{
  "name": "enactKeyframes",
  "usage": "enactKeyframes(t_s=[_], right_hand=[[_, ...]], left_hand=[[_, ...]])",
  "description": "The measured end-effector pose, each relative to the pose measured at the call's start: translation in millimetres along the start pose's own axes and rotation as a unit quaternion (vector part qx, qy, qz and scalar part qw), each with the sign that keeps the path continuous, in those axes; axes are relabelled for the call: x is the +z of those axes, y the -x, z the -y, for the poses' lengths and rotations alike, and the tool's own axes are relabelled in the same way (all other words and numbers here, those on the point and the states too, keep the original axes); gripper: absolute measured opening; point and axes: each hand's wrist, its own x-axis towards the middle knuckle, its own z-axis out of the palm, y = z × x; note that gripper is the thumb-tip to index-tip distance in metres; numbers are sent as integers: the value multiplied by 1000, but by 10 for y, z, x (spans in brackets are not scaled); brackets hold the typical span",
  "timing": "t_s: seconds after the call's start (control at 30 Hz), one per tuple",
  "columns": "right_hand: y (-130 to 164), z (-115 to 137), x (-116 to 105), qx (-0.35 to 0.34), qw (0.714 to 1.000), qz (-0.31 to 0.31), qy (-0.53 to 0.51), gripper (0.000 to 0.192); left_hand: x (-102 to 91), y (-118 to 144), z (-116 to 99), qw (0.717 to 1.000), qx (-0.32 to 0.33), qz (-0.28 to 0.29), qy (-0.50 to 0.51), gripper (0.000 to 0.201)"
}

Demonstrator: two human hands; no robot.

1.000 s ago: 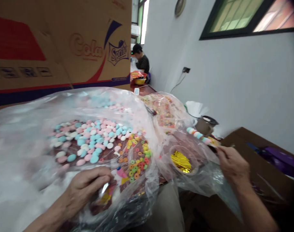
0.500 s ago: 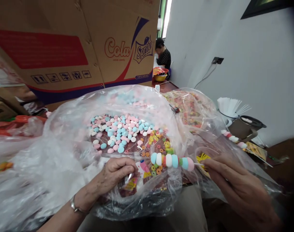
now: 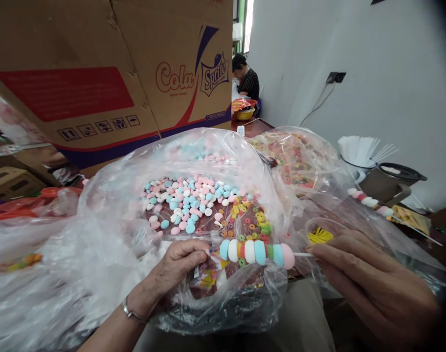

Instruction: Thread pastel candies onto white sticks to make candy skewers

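Observation:
My right hand [image 3: 377,278] pinches the white stick of a candy skewer [image 3: 259,252] and holds it level above the plastic bag. Light blue, white and pink rounds are threaded on it with thin red, yellow and green rings between. In my left hand [image 3: 184,261], the thumb and fingers are closed on a small clear printed wrapper [image 3: 209,278], partly hidden by the hand and plastic. The skewer's left end is close to the wrapper; I cannot tell whether it is inside. Beneath lie loose pastel candies [image 3: 186,200] and colourful candy rings [image 3: 247,220] in a large clear bag [image 3: 109,176].
A big cardboard box [image 3: 182,98] stands behind the bag. To the right are another candy-filled bag [image 3: 292,151], white sticks [image 3: 362,149], a dark jug [image 3: 384,183], a second candy skewer [image 3: 369,200] and yellow ties [image 3: 320,235]. Another person [image 3: 248,80] sits farther back.
The skewer has moved left, its tip now close to my left fingers and the wrapper. The wrapper's printed face shows less than before. The view has turned slightly left.

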Motion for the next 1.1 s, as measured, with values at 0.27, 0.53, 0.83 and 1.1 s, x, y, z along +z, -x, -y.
enactKeyframes(t_s=[0.27, 0.53, 0.83, 1.1], right_hand=[[-69, 27, 22, -56, 998, 12, 29, 20], [-47, 74, 80, -65, 996, 11, 52, 23], [-80, 55, 63, -103, 993, 31, 46, 23], [-72, 112, 152, -104, 993, 45, 17, 22]], left_hand=[[58, -17, -70, 998, 31, -42, -39, 22], [130, 29, -167, 998, 30, -48, -42, 19], [75, 25, -80, 989, 47, -104, -96, 18], [101, -29, -131, 968, 71, -91, -222, 15]])
